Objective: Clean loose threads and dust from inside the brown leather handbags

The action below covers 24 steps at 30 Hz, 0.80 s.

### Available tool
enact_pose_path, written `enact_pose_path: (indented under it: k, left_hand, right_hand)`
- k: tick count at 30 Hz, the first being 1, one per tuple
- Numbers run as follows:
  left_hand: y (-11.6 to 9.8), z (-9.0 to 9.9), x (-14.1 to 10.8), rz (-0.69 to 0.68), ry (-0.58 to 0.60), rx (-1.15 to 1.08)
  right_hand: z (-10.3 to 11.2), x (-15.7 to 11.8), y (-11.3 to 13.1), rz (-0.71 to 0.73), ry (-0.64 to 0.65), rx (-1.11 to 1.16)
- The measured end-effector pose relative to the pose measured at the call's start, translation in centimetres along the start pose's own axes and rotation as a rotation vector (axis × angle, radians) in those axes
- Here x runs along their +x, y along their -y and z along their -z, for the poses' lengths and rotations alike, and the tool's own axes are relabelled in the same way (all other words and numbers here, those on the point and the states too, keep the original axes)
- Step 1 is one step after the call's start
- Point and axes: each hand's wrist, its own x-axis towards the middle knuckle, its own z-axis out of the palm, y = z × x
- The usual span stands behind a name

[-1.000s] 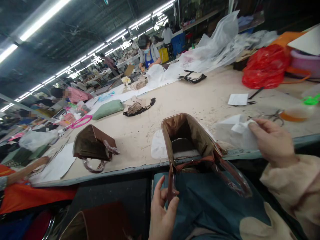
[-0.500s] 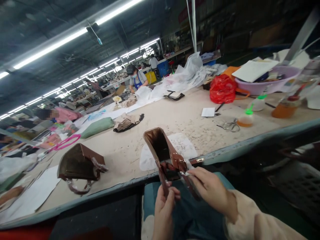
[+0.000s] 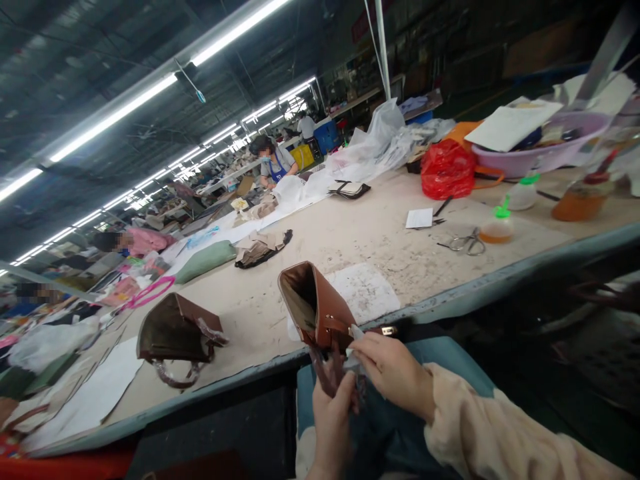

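Observation:
A brown handbag [image 3: 336, 312] lies tilted at the table's front edge, its mouth gaping and its handles toward me. My left hand [image 3: 331, 410] is closed around a handle [image 3: 327, 372] below the bag. Pinched in the fingers of my right hand [image 3: 393, 370] is a thin white scrap [image 3: 353, 361], pressed near the strap and handle; whether it is cloth or plastic film I cannot tell. A metal clasp [image 3: 388, 331] shows just beyond my right fingers. Under the bag is a stained white sheet [image 3: 367, 287].
Another brown bag [image 3: 200, 313] with film-wrapped handles stands to the left. Scissors [image 3: 467, 243], a green-capped bottle [image 3: 497, 229], a jar of amber liquid [image 3: 583, 200], a red plastic bag [image 3: 447, 170] and a purple basin [image 3: 545, 157] are at the right. A co-worker [image 3: 275, 163] sits farther back.
The handbag has turned so that more of its brown side shows. My right hand has moved left, closer to my left hand, with the white scrap.

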Motion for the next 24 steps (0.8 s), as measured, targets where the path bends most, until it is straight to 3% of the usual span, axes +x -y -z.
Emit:
enact_pose_path:
  k: [3,7,11,14,19,24]
  left_hand:
    - [-2.4,0.6,0.7,-0.01,-0.094,-0.217]
    - [-6.7,2.2,1.7,-0.042,0.079,-0.635]
    - [-9.2,4.6,2.1,-0.166,0.261,-0.961]
    - [-9.0,6.8,2.5,-0.143,0.358,-0.809]
    - [-7.0,9.6,2.9,-0.084,0.314,-0.479]
    - [-4.5,9.4,2.7,0.02,0.354,-0.441]
  right_hand:
    - [2.7,-0.1,-0.6,-0.077,-0.15,0.053]
    - [5.3,-0.9,-3.0,-0.355,-0.259,0.207]
    - [3.8,-1.1,-5.2,-0.596,-0.149,0.612]
    - [1.3,0.1,-5.0,-0.674,-0.029,0.922]
    - [-0.7,2.7,-1.1,-0.541,0.114,0.994]
    - [-0.5,4.3,1.6,-0.252,0.105,0.931]
